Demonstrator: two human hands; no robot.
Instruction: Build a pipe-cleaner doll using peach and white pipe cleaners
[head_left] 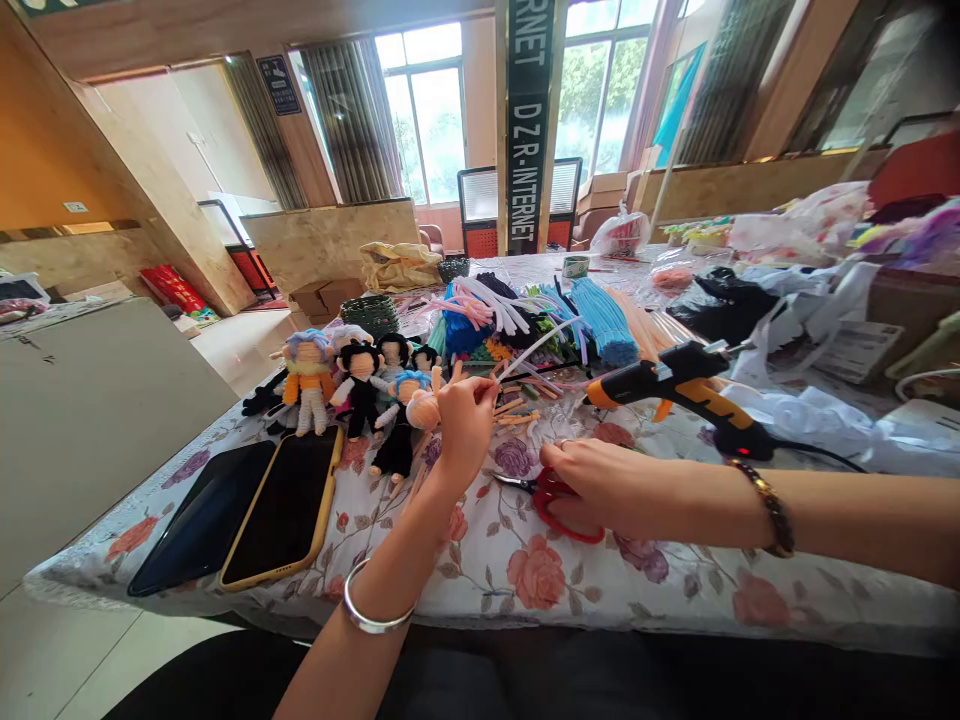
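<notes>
My left hand (466, 425) is closed in a pinch on a white pipe cleaner (538, 348), which sticks out up and to the right. A peach doll head (424, 410) shows just left of that hand; whether the fingers touch it, I cannot tell. Low over the tablecloth, my right hand (592, 480) is closed around the red handles of a pair of scissors (556, 510). The blades point left, toward my left wrist. Behind the right hand stands a black and orange glue gun (667, 385), nozzle to the left.
Several crocheted dolls (307, 385) sit at the left, behind two phones (281, 510). Bundles of coloured pipe cleaners (604, 320) and short peach pieces (517, 412) lie beyond my hands. A dark woven basket (371, 315) stands farther back. White plastic wrapping (817, 425) and bags crowd the right.
</notes>
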